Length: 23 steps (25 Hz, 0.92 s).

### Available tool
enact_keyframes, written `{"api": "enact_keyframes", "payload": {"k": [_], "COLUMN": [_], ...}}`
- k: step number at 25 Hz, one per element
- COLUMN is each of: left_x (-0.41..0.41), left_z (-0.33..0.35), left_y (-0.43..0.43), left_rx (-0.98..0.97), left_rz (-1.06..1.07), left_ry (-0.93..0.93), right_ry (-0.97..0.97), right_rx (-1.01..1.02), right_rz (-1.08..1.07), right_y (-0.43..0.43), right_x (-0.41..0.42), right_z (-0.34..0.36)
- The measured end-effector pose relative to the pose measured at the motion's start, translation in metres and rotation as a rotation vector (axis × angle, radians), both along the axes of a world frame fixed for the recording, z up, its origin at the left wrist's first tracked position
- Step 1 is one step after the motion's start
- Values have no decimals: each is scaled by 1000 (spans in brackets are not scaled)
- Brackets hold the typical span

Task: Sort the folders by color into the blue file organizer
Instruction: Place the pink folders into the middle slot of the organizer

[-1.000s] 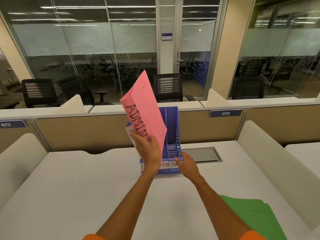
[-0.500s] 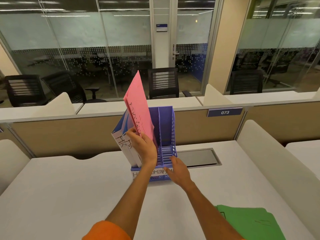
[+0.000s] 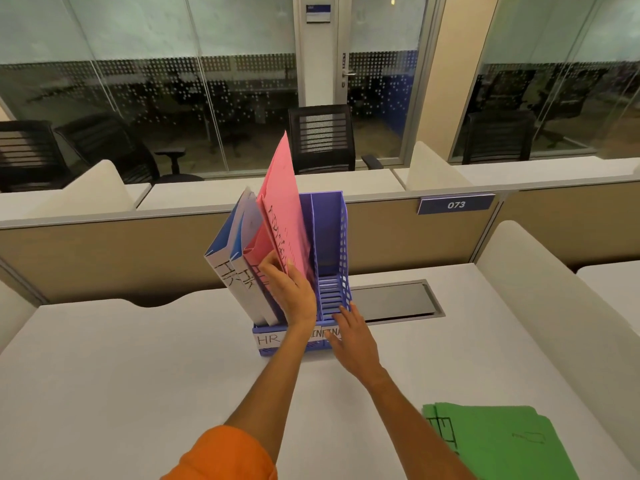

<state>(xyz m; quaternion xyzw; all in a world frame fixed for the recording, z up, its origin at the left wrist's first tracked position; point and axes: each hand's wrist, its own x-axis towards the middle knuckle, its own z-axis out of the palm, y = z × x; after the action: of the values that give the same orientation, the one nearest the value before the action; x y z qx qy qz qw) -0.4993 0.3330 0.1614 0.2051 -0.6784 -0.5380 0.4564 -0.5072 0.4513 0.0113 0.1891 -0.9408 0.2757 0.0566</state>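
- Head view: my left grip point(image 3: 292, 292) holds the pink folder point(image 3: 281, 209) by its lower edge, with the fingers curled round it.
- The folder stands tilted to the left in the middle compartment of the blue file organizer point(image 3: 329, 233). My hand hides its bottom, so I cannot tell whether it rests on the slot floor.
- The black lettering on its face is seen at a steep angle and is hard to read.
- A second pink folder point(image 3: 254, 249) sits just left of it, mostly covered.
- Two blue-and-white folders point(image 3: 239, 271) marked "HR" lean in the left compartment.
- My right grip point(image 3: 349, 341) lies flat with straight fingers, touching the organizer's front right corner.
- Of the front label strip point(image 3: 268, 339) only "HR" reads whole. My left wrist and right fingers cover the rest.
- The green folders point(image 3: 498, 441) lie on the tabletop point(image 3: 121, 375) at lower right, cut off by the frame edge and well apart from the organizer.
- A dark cable hatch point(image 3: 394, 299) sits behind the organizer, and plate "073" point(image 3: 455, 204) is on the partition.
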Motion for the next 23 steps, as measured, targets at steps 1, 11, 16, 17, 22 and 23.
{"api": "enact_keyframes", "payload": {"k": [1,11,16,17,22,23], "left_x": [-1,-1,-2,-4,-14,-15], "left_z": [0,4,29,32,37,37], "left_y": [1,-2,-12,-13,-17,-15], "left_rx": [0,106,171,179,299,299], "left_rz": [-6,-29,-49,-56,-8,13], "left_ry": [5,-23,-174,-197,-228,-196], "right_ry": [-2,12,-9,-13,-28,-30], "right_rx": [-1,6,41,46,75,77], "right_rz": [0,-4,10,10,7,6], "right_y": [1,0,1,0,0,0], "right_x": [-1,-1,0,0,0,-1], "right_z": [0,-1,0,0,0,1]}}
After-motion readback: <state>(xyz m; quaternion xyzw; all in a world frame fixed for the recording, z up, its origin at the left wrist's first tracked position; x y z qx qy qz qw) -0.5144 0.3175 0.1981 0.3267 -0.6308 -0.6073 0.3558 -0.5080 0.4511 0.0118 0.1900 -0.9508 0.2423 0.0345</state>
